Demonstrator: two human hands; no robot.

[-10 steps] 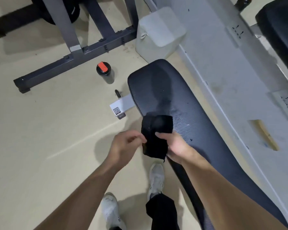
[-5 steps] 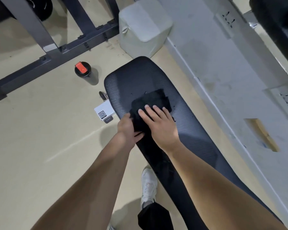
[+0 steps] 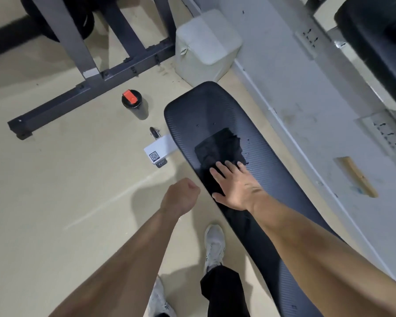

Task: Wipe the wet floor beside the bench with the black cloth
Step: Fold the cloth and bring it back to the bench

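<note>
- Pressing: our right hand point(image 3: 234, 187) lies flat, fingers spread, on the black cloth point(image 3: 220, 152) atop the bench point(image 3: 272, 179) pad, not gripping.
- Left hand point(image 3: 181, 197): loosely fisted, empty, hanging over the floor point(image 3: 66, 179).
- Handling: we judge even palm pressure and gathering the cloth before moving to the floor serve best.
- Markings: QR label point(image 3: 154, 156); code unreadable.

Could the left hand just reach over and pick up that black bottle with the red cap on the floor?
Probably yes. The left hand is free, curled above bare floor, and nothing lies between it and the bottle; it may need a stretch or bend.
</note>
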